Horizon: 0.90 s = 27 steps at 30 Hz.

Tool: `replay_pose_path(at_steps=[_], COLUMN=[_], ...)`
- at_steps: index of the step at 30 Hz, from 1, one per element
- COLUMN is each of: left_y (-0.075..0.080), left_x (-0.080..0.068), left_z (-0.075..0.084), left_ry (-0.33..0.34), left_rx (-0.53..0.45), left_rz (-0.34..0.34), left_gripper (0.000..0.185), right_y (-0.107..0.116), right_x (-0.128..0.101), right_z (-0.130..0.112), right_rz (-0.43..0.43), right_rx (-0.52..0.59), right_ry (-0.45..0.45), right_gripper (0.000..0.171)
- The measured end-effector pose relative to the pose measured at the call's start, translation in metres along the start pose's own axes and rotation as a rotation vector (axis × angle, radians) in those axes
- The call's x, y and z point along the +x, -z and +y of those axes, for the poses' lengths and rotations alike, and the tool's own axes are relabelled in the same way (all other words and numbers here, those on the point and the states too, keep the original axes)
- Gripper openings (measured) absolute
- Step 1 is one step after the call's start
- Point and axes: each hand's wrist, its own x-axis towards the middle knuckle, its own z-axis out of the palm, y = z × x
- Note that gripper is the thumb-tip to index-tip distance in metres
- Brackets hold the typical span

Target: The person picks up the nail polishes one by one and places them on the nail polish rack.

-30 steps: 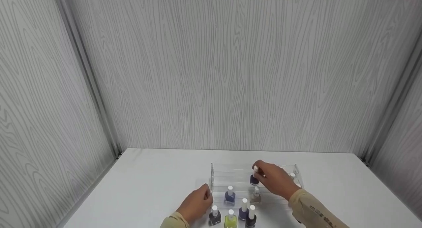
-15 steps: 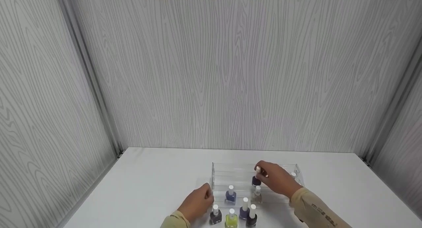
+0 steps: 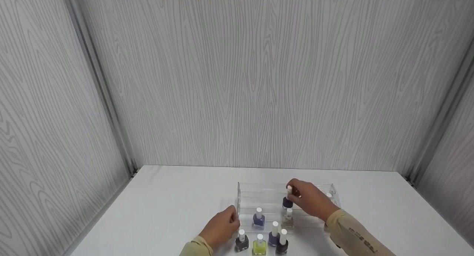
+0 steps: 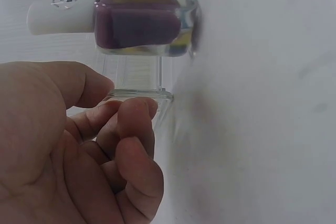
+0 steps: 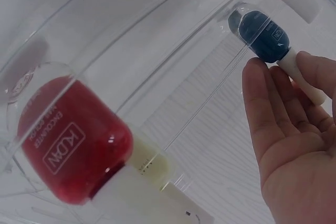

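Note:
My right hand pinches the white cap of a dark teal nail polish bottle, held upright at a middle tier of a clear stepped acrylic rack. In the right wrist view, thumb and fingers close on that cap, and the bottle's base lies behind a clear tier edge. At the rack's left side, my left hand holds its edge between thumb and curled fingers, as the left wrist view shows. A purple nail polish bottle stands just beside this hand.
On lower tiers stand a blue-violet bottle and a glittery one. In front are a yellow bottle, a violet one and a black one. Red and pale yellow bottles sit on the rack's right.
My right hand has shifted very slightly to the right with the teal bottle, covering more of the rack's right end. The left hand stays on the rack's edge.

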Motion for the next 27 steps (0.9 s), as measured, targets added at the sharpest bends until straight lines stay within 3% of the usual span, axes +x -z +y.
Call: replay_pose_path(at_steps=[6, 14, 23, 27], left_y=[-0.001, -0.001, -0.002, 0.000], left_x=[0.001, 0.001, 0.001, 0.001], left_z=[-0.001, -0.002, -0.001, -0.001], left_ry=[0.007, -0.004, -0.001, -0.002], left_rx=[-0.016, -0.019, -0.008, 0.006], left_rz=[-0.020, -0.017, -0.016, -0.002], left_gripper=[0.016, 0.016, 0.014, 0.014], right_y=[0.004, 0.016, 0.017, 0.013], right_x=[-0.003, -0.013, -0.051, -0.065], right_z=[-0.001, 0.003, 0.006, 0.007], right_rz=[-0.021, 0.026, 0.146, 0.172], right_rx=[-0.021, -0.017, 0.067, 0.040], right_ry=[0.025, 0.027, 0.085, 0.094], right_gripper=[0.031, 0.050, 0.045, 0.041])
